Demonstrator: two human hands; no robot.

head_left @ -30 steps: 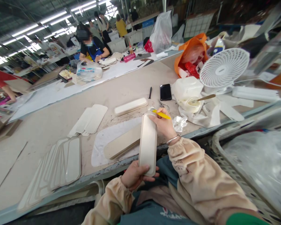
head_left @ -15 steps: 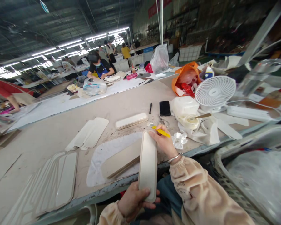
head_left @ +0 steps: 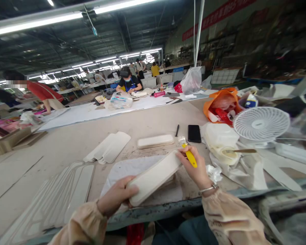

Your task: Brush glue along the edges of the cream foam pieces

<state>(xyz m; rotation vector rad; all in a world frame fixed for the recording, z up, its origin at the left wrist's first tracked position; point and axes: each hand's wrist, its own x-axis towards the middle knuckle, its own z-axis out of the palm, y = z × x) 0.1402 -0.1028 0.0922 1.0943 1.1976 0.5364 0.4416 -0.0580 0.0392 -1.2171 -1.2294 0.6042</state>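
Note:
A long, round-cornered off-white panel is held slanted above the near edge of the table. My left hand grips its lower left end, thumb on top. At the upper right end, the fingers of my right hand pinch the panel's edge. That same hand also holds a yellow-handled brush, its pale tip pointing away from me. Beneath the panel lies a white cloth; the stack on it is mostly covered. Farther back sits a small stack of similar panels.
Fanned panels and plain white pieces lie to the left. On the right are a phone, a bowl of pale paste with a stick across it, crumpled plastic, a white fan and an orange bag. Co-workers are beyond.
The panel has swung from nearly upright to a slant, its lower end moving left and up with my left hand. My right hand still holds the brush and panel. The view has tilted up.

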